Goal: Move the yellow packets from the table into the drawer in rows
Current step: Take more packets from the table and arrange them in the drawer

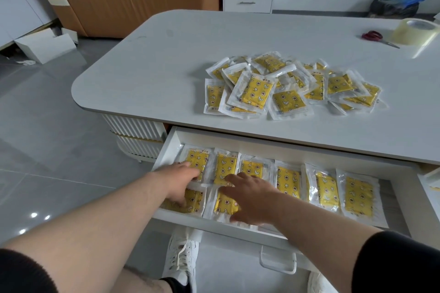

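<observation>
Now left hand (181, 185) and right hand (247, 197), both flat, press yellow plastic packets (225, 206) into white drawer (170, 150) row 2; next, likely fetching more.

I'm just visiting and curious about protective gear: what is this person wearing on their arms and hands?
The left hand and right hand are bare: no gloves, and no watch or bracelet shows at either wrist. The forearms are uncovered too. A black left sleeve and a black right sleeve begin near the elbows, at the bottom of the view.
</observation>
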`<action>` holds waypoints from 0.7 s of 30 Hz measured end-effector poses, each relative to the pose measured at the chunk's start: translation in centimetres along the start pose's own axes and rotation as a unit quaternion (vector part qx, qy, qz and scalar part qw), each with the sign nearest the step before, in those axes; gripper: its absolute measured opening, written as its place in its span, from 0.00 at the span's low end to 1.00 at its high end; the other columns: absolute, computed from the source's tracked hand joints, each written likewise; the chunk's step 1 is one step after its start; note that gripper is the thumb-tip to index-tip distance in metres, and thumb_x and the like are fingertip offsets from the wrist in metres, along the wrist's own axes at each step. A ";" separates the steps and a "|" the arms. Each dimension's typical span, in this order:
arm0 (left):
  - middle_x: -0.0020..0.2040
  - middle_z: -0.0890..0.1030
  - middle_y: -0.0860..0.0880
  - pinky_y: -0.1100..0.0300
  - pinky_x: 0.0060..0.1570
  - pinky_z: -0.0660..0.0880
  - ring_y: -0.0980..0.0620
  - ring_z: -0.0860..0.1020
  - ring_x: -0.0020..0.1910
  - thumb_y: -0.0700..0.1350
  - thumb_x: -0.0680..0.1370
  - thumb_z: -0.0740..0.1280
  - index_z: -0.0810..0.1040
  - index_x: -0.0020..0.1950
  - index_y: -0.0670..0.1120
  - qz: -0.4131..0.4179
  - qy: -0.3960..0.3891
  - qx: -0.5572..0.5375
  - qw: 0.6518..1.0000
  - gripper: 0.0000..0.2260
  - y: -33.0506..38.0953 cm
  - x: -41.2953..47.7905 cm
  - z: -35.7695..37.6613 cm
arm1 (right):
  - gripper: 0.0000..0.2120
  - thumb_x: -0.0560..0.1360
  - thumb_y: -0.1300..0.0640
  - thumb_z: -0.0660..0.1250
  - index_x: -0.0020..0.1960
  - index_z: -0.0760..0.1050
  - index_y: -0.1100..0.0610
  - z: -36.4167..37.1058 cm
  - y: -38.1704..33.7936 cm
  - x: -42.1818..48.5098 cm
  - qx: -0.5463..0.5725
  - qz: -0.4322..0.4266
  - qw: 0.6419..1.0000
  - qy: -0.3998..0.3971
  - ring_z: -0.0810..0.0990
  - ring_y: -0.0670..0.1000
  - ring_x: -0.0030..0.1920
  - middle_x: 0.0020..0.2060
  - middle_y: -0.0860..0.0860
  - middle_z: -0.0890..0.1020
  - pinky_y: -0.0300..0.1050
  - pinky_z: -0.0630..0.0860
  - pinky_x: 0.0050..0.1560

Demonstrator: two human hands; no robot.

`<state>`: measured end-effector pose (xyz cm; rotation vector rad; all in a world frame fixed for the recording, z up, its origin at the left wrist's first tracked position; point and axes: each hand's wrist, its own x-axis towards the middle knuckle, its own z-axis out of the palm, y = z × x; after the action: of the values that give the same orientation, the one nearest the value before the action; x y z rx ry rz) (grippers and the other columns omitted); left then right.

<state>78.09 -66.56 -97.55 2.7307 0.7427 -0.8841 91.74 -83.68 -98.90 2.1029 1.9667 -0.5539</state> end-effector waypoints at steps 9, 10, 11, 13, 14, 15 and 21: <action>0.72 0.68 0.46 0.57 0.56 0.73 0.47 0.72 0.63 0.35 0.77 0.58 0.65 0.76 0.51 -0.035 -0.095 -0.097 0.990 0.27 0.2 -0.6 -1.7 | 0.17 0.79 0.64 0.57 0.65 0.74 0.65 -2.1 1.5 -2.0 0.403 0.315 0.859 -0.008 0.78 0.62 0.62 0.61 0.63 0.79 0.54 0.78 0.60; 0.72 0.68 0.46 0.56 0.57 0.73 0.46 0.71 0.63 0.35 0.77 0.58 0.65 0.76 0.50 -0.036 -0.098 -0.096 0.990 0.27 0.4 -0.6 -1.7 | 0.17 0.79 0.65 0.57 0.66 0.73 0.66 -2.1 1.5 -2.0 0.444 0.327 0.834 -0.009 0.79 0.63 0.62 0.62 0.64 0.78 0.55 0.79 0.60; 0.72 0.67 0.45 0.54 0.60 0.71 0.45 0.70 0.65 0.36 0.78 0.59 0.65 0.76 0.50 -0.037 -0.100 -0.097 0.990 0.26 0.6 -0.6 -1.8 | 0.17 0.80 0.66 0.57 0.67 0.72 0.66 -2.1 1.5 -2.0 0.473 0.336 0.815 -0.016 0.79 0.62 0.61 0.63 0.64 0.77 0.54 0.79 0.59; 0.75 0.63 0.44 0.51 0.67 0.67 0.43 0.66 0.71 0.37 0.79 0.59 0.64 0.77 0.50 -0.040 -0.103 -0.103 0.989 0.26 0.7 -0.7 -1.9 | 0.16 0.81 0.67 0.57 0.67 0.72 0.66 -2.1 1.3 -2.0 0.502 0.350 0.791 -0.026 0.82 0.58 0.54 0.60 0.62 0.78 0.51 0.81 0.58; 0.76 0.62 0.44 0.49 0.70 0.65 0.42 0.64 0.73 0.37 0.79 0.59 0.64 0.77 0.50 -0.040 -0.105 -0.109 0.988 0.26 0.8 -0.8 -2.0 | 0.15 0.81 0.67 0.56 0.66 0.73 0.65 -2.0 1.3 -1.9 0.520 0.361 0.774 -0.021 0.83 0.55 0.50 0.58 0.61 0.79 0.50 0.82 0.56; 0.77 0.61 0.44 0.48 0.71 0.63 0.42 0.62 0.74 0.36 0.79 0.59 0.64 0.77 0.50 -0.041 -0.108 -0.115 0.987 0.26 0.9 -1.0 -2.0 | 0.15 0.81 0.67 0.55 0.65 0.73 0.65 -1.9 1.4 -1.8 0.537 0.372 0.757 -0.012 0.82 0.54 0.46 0.56 0.61 0.79 0.49 0.82 0.54; 0.74 0.66 0.46 0.53 0.65 0.70 0.46 0.69 0.69 0.38 0.77 0.59 0.68 0.74 0.49 -0.048 -0.056 -0.167 0.983 0.24 1.6 -2.5 -4.9 | 0.13 0.81 0.61 0.61 0.62 0.75 0.63 -4.4 1.9 -2.9 0.577 0.347 0.739 -0.003 0.80 0.53 0.46 0.49 0.56 0.78 0.50 0.84 0.49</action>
<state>79.58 -67.42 -92.10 2.3505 0.9131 -0.8385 94.04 -84.70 -93.94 3.1272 0.5223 -1.8731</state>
